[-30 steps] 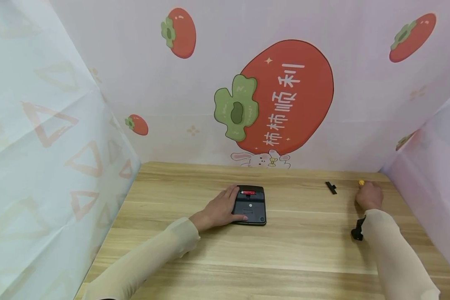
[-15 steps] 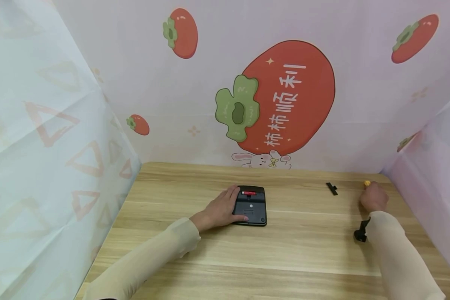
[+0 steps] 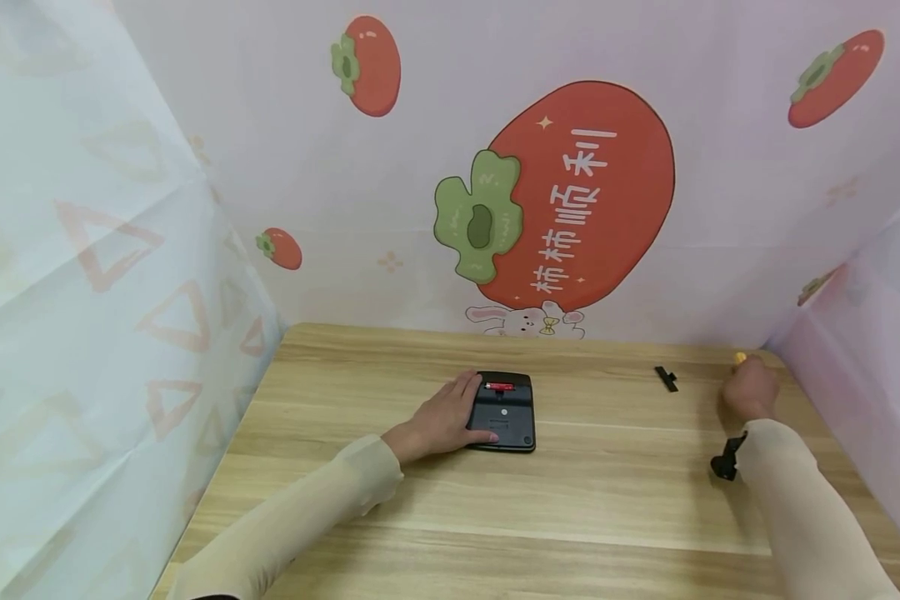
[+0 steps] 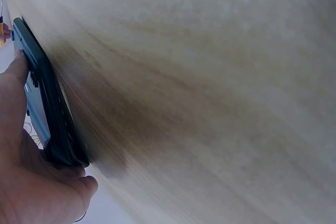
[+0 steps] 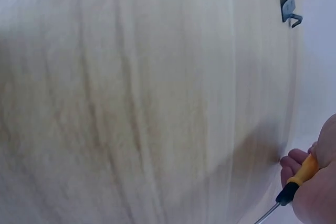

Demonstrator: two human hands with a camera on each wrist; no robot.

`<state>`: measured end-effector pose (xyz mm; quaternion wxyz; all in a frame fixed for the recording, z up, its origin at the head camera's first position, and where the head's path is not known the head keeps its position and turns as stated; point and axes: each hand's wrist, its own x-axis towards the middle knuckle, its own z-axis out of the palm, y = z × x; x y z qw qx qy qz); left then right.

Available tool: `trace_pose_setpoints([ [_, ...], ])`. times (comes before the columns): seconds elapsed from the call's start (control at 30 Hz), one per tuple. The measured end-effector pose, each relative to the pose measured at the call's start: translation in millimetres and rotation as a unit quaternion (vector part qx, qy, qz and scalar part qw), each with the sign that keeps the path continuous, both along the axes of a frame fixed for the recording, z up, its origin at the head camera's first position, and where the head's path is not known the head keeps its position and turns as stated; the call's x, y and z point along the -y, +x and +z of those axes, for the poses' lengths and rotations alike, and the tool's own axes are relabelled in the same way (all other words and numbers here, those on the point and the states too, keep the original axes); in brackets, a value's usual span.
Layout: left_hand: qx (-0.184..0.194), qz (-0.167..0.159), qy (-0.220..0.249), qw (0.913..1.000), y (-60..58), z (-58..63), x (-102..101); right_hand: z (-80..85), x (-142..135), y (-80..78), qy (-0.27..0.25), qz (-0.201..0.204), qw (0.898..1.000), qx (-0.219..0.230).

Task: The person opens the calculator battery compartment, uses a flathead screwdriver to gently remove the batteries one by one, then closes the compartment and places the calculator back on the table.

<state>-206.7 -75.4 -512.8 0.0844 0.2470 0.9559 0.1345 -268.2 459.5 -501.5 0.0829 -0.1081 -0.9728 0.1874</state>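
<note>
A black calculator [image 3: 506,425] lies back side up on the wooden table, a red battery [image 3: 499,387] in its uncovered slot. My left hand [image 3: 438,421] grips its left side, with the thumb [image 4: 17,69] over the back and the fingers round the edge in the left wrist view. Over at the table's far right corner, my right hand [image 3: 752,390] holds a screwdriver [image 5: 305,171]. Its yellow handle sits in the fingers and its metal shaft points away from the palm. From the head view only the handle's yellow end shows.
Between the hands, nearer the right one, lies a small black battery cover [image 3: 666,379] with a clip. The table [image 3: 570,517] meets a printed back wall [image 3: 345,275] and has side walls at left and right. A black wrist camera [image 3: 726,462] sits at the right cuff.
My right hand has shifted slightly right with the screwdriver, and the yellow handle end shows less in the head view. The left hand and calculator stay put. The head view has drifted a little.
</note>
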Motion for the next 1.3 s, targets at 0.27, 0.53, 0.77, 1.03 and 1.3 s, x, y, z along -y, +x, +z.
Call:
trace_pose_setpoints([
  [0.27,0.003,-0.001,-0.003,1.0000,-0.9,0.0,-1,3.5,5,-7.4,-0.030,-0.034,0.999,-0.005],
  [0.53,-0.001,-0.002,-0.004,1.0000,-2.1,-1.0,-1,12.1,12,-13.1,-0.063,-0.033,0.997,-0.015],
  [0.77,-0.001,-0.003,-0.001,1.0000,-2.7,-2.3,-1,17.6,20,-12.7,-0.146,-0.079,0.985,-0.037],
  [1.03,-0.001,-0.004,-0.001,1.0000,-2.5,-1.6,-2,26.1,24,-6.4,-0.253,-0.116,0.960,-0.009],
  [1.3,-0.003,-0.005,-0.004,1.0000,-1.8,-3.2,-3,31.4,23,-8.9,-0.311,-0.193,0.930,-0.018],
])
